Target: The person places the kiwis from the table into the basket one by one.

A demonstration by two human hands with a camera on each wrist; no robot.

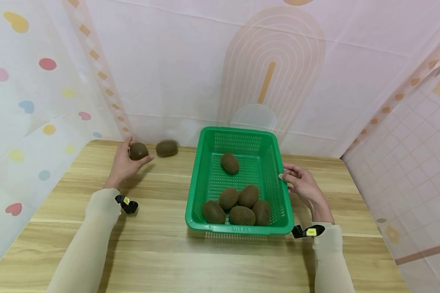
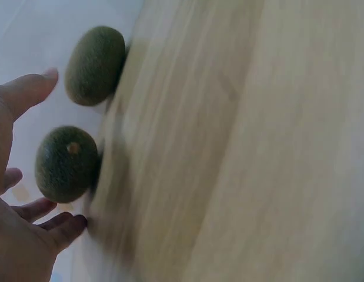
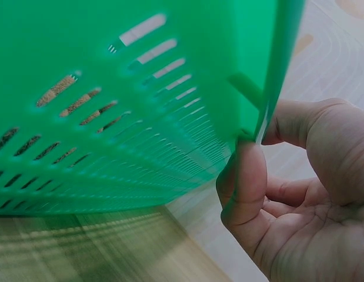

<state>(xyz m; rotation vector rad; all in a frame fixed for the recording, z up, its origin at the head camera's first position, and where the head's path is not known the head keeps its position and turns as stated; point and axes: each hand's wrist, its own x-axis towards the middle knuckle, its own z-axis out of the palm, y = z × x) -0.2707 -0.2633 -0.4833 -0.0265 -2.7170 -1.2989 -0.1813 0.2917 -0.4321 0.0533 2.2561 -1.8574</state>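
At the back left of the table, my left hand (image 1: 126, 162) is spread around a brown kiwi (image 1: 138, 151). In the left wrist view the thumb (image 2: 32, 91) stands apart from this kiwi (image 2: 66, 164), while the other fingers lie close to its lower side. A second kiwi (image 1: 166, 148) lies just to the right. My right hand (image 1: 303, 183) pinches the right rim of a green plastic basket (image 1: 192, 191) between thumb and fingers, as the right wrist view shows. Several kiwis sit inside, most bunched at the near end, with one kiwi (image 1: 229, 163) farther back.
Under everything is a wood-grain table (image 1: 150, 252). A patterned cloth (image 1: 161, 73) hangs right behind its back edge, and similar cloth covers both sides. Each wrist carries a small black camera, the left camera (image 1: 127, 203) near the sleeve's cuff.
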